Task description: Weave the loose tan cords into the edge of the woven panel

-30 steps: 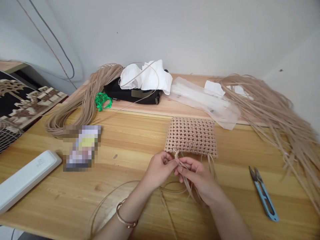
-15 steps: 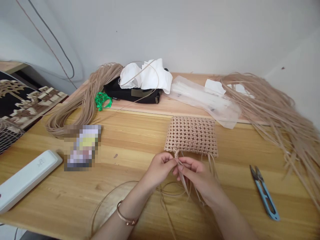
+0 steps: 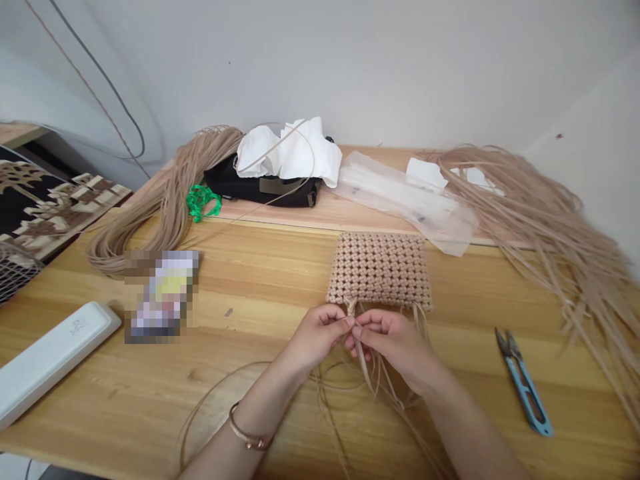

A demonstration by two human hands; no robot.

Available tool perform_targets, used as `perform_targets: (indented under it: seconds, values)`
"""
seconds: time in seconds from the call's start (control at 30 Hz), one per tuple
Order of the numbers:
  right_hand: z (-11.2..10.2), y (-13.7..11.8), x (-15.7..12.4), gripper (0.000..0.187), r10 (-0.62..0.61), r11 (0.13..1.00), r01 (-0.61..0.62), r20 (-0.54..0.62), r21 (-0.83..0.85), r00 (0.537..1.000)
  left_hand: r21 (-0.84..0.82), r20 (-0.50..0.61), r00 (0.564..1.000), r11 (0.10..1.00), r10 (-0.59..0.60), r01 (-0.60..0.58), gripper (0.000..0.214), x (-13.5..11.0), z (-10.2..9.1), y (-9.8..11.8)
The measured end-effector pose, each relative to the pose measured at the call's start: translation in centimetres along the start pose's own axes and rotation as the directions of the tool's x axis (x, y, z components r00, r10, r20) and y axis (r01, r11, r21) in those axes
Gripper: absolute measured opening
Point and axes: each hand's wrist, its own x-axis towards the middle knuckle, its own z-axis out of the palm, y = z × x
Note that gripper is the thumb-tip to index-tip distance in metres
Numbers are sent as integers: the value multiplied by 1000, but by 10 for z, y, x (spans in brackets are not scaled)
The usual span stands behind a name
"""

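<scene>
A tan woven pouch [image 3: 379, 269] with a knotted, gridded surface lies flat on the wooden table in front of me. From its near left edge comes a short braid [image 3: 351, 307], and my two hands meet just below it. My left hand [image 3: 327, 333] pinches the tan cords at the braid's lower end between thumb and forefinger. Right beside it, my right hand [image 3: 384, 337] pinches the same cords with thumb and curled fingers. Loose cord ends [image 3: 367, 373] hang under the hands onto the table. More cords come from the pouch's near right corner.
Blue-handled thread snips [image 3: 525, 387] lie to the right. Tan cord bundles [image 3: 165, 193] and loose strands [image 3: 550, 220] flank the back. Between them are a black bag [image 3: 260, 190], white paper [image 3: 310, 150] and a plastic sleeve [image 3: 410, 200]. A white device [image 3: 55, 363] sits at left.
Both hands keep their pinch on the cords, with the right thumb shifted slightly. The loose ends below have swung a little. The whole view has moved slightly.
</scene>
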Motion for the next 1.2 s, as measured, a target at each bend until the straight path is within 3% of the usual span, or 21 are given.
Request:
perform_targets:
  seconds: [0.2,0.47,0.6,0.77,1.03,1.2]
  values:
    - [-6,-4,-3,21,46,998,-46,-6,-46,999,22,-21,997,997,-77,78,29,0,-5,2]
    - [-14,-5,-3,18,-68,953,41,-80,-300,994,30,42,992,992,-122,121,28,1,-10,2]
    - [-15,-6,-1,15,-63,948,33,-84,-317,994,26,54,991,992,-121,120,27,1,-12,2]
    - [-12,-8,2,18,38,973,-34,13,-228,999,12,63,992,994,-113,113,27,2,-13,2]
    - [-16,-5,4,21,84,984,-58,151,-169,985,7,61,991,993,-119,119,27,2,-13,3]
    - [-17,-7,3,11,-13,954,53,135,-296,991,13,56,992,993,-116,116,28,1,-12,3]
